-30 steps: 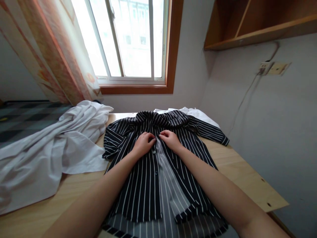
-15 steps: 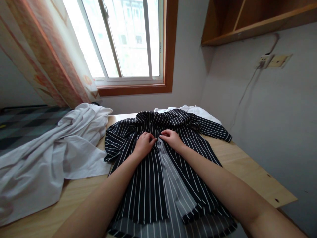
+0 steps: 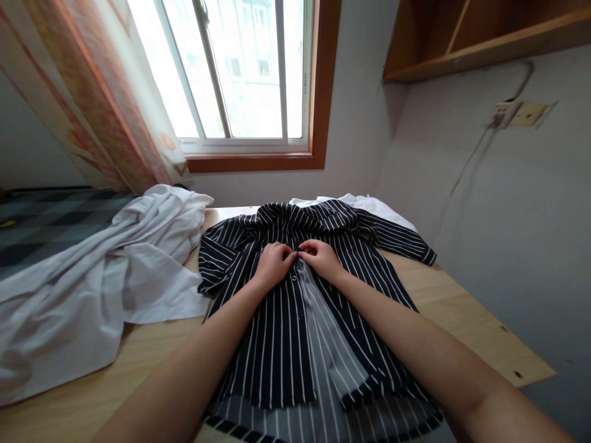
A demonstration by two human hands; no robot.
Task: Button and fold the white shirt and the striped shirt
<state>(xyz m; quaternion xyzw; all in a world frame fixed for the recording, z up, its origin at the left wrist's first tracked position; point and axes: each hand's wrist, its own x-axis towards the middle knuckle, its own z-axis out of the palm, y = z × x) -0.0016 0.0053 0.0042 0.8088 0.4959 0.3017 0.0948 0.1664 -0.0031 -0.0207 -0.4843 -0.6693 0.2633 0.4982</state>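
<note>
A black shirt with white stripes (image 3: 272,344) lies front up, its collar at the far side and its hem toward me. Below my hands the front hangs apart, baring the grey inside; above them it is closed. My left hand (image 3: 276,263) pinches the left front edge, just above a visible button (image 3: 294,278). Close beside it, my right hand (image 3: 319,258) pinches the right front edge. The fingertips of both hands nearly meet at the placket. What lies between the fingertips is too small to make out.
The shirt rests on a wooden board (image 3: 462,314). White cloth (image 3: 157,277) is heaped at the left, and more white fabric (image 3: 378,208) lies behind the shirt. Beyond are a window (image 3: 249,80), a curtain (image 3: 106,92) and a wall shelf (image 3: 489,46). A cord hangs from a socket (image 3: 503,114).
My left hand has moved slightly right and its fingertips have come closer to those of my right hand. The camera view has shifted a little.
</note>
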